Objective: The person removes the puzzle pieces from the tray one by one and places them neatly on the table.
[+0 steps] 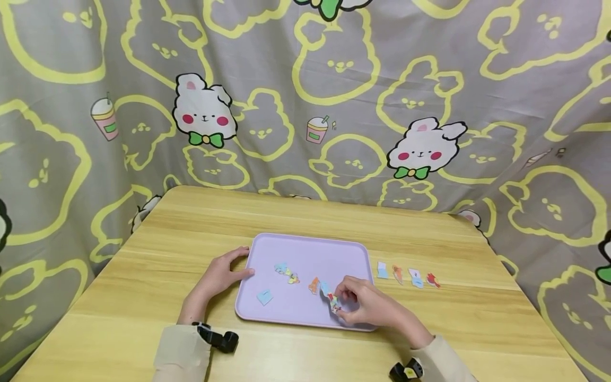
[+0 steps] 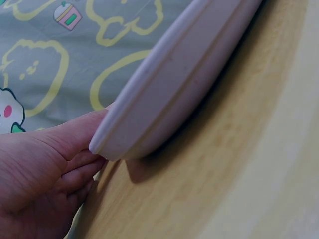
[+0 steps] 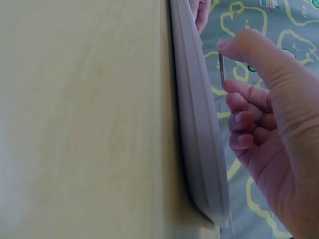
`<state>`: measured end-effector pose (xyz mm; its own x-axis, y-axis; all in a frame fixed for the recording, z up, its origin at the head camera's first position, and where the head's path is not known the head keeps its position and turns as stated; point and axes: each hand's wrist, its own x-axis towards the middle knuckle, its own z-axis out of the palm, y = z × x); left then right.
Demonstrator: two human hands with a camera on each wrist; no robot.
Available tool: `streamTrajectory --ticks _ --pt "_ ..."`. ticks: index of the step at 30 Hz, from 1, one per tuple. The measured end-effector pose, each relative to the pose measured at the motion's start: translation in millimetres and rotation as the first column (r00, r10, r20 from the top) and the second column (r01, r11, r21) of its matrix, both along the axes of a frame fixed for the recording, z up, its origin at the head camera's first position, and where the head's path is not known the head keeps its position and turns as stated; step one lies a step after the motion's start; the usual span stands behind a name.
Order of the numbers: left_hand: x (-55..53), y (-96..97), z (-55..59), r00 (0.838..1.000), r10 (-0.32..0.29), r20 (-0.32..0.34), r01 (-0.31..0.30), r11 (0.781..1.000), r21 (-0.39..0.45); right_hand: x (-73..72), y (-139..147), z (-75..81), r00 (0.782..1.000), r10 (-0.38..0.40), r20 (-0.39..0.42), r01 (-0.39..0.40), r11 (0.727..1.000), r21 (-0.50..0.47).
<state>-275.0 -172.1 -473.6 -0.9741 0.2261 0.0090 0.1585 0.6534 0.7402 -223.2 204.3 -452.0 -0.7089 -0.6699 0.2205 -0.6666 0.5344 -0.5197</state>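
Note:
A lilac tray (image 1: 305, 313) lies on the table. At its left edge is my left hand (image 1: 220, 273), with the thumb over the rim and the other fingers against the outer side in the left wrist view. Over the tray's right part, my right hand (image 1: 365, 302) pinches a jigsaw puzzle section (image 1: 332, 301) between thumb and index finger. That section is blue and red with a mixed print; the right wrist view shows it edge-on as a thin strip. Just left of it lies an orange puzzle piece (image 1: 313, 285). A joined puzzle section (image 1: 287, 272) and a blue piece (image 1: 264, 296) lie further left.
Right of the tray, several loose pieces form a row on the wooden table (image 1: 477, 318): a blue-and-white piece (image 1: 382, 270), an orange one (image 1: 398, 274), a pale-and-blue one (image 1: 416, 278) and a red one (image 1: 433, 280). A patterned curtain (image 1: 277, 127) hangs behind the table.

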Motion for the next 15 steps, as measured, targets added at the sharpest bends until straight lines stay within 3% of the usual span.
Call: streamTrajectory --ticks 15 --pt "-0.5 0.7 -0.1 1.0 0.001 0.0 -0.001 1.0 0.003 7.2 28 -3.0 0.996 -0.074 -0.046 0.073 0.997 -0.012"
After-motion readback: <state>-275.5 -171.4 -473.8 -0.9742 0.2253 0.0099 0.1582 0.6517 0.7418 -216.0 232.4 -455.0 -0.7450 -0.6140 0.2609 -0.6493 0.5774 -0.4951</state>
